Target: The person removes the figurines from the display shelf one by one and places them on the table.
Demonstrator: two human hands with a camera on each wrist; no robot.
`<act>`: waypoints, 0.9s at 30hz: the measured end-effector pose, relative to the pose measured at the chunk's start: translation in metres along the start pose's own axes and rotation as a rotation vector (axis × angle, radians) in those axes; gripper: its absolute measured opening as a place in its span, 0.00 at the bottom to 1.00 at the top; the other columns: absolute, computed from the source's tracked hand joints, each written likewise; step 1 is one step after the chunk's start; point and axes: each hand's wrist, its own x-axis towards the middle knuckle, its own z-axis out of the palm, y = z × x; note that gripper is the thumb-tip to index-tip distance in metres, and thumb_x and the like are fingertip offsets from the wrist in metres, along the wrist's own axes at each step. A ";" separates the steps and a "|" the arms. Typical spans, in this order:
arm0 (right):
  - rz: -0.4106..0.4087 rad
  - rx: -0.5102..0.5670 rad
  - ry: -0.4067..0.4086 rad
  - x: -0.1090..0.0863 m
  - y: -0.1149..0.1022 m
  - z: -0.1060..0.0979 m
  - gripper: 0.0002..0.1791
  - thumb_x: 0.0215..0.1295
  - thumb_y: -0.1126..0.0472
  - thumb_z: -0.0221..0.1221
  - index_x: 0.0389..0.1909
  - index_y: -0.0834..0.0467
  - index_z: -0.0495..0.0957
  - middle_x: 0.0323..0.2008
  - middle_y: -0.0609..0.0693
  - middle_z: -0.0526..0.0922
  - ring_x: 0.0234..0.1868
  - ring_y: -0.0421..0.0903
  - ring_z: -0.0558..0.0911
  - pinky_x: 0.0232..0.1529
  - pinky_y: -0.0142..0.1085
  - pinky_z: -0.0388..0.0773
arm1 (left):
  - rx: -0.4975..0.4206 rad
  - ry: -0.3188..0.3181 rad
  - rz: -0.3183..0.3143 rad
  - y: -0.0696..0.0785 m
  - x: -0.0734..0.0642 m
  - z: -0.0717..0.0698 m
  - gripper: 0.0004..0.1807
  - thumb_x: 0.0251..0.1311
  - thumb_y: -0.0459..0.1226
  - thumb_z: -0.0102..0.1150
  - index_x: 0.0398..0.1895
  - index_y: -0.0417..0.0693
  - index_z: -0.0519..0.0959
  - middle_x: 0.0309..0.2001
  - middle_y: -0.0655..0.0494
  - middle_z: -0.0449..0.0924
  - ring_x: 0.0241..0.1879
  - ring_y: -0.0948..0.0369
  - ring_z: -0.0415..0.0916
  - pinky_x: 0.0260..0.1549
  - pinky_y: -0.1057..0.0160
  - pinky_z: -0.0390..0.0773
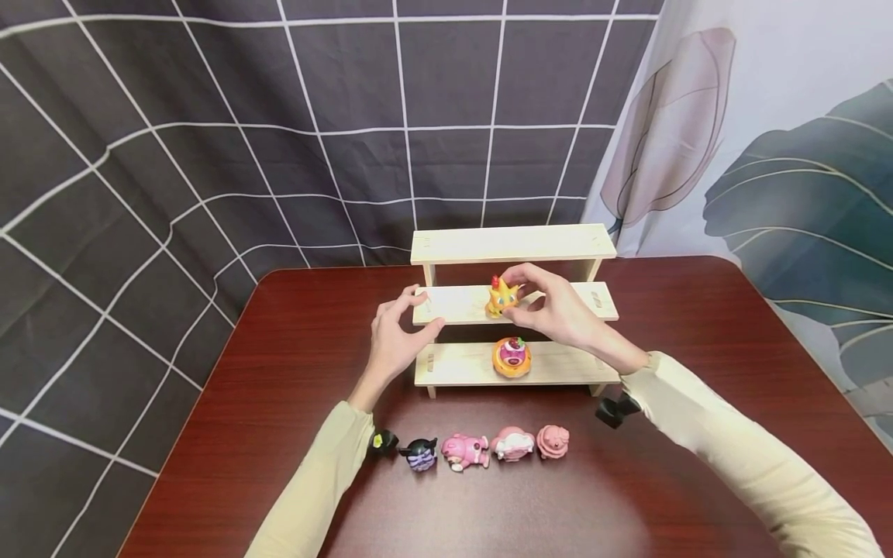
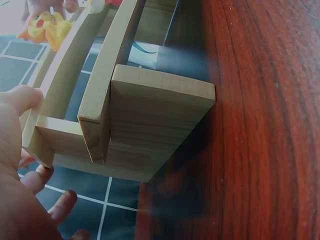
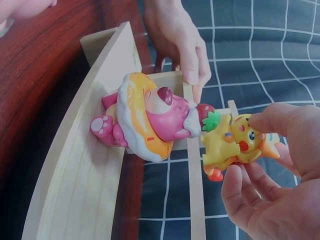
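A three-tier wooden display shelf [image 1: 460, 366] stands on the table. My left hand [image 1: 394, 341] grips the left end of its middle tier, thumb at the front edge and fingers at the back. My right hand [image 1: 554, 310] pinches a yellow figurine [image 1: 501, 298] with a red top at the middle tier; in the right wrist view its face and orange headpiece [image 3: 270, 146] show between thumb and fingers. On the bottom tier sits a pink bear figurine [image 3: 167, 115] with an orange-and-white ring round it and a strawberry on its head.
In front of the shelf, several figurines lie in a row: a black-and-purple one [image 1: 420, 455], a pink one [image 1: 466, 451], a pink-and-white one [image 1: 512, 444] and a pink round one [image 1: 553, 442]. A dark grid curtain [image 1: 335, 101] hangs behind the red-brown table [image 1: 293, 372].
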 end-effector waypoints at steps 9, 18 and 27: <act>-0.014 0.000 0.014 -0.009 0.001 -0.007 0.22 0.52 0.77 0.68 0.50 0.65 0.76 0.43 0.56 0.82 0.41 0.53 0.81 0.35 0.39 0.82 | -0.003 0.001 0.002 0.001 0.001 0.000 0.28 0.53 0.47 0.74 0.58 0.51 0.83 0.66 0.60 0.74 0.57 0.54 0.68 0.53 0.45 0.63; -0.003 -0.008 0.025 -0.022 -0.001 -0.014 0.22 0.54 0.76 0.68 0.50 0.64 0.77 0.43 0.56 0.82 0.41 0.52 0.81 0.35 0.36 0.80 | -0.007 0.007 0.006 0.000 -0.001 0.000 0.28 0.52 0.47 0.74 0.57 0.50 0.83 0.65 0.60 0.75 0.57 0.53 0.68 0.52 0.46 0.64; -0.043 -0.027 0.060 -0.033 -0.002 -0.021 0.23 0.51 0.79 0.69 0.48 0.66 0.76 0.42 0.57 0.82 0.39 0.54 0.81 0.33 0.33 0.79 | -0.016 0.006 0.020 0.000 -0.001 0.000 0.28 0.52 0.46 0.74 0.57 0.49 0.83 0.65 0.59 0.75 0.57 0.53 0.68 0.53 0.46 0.65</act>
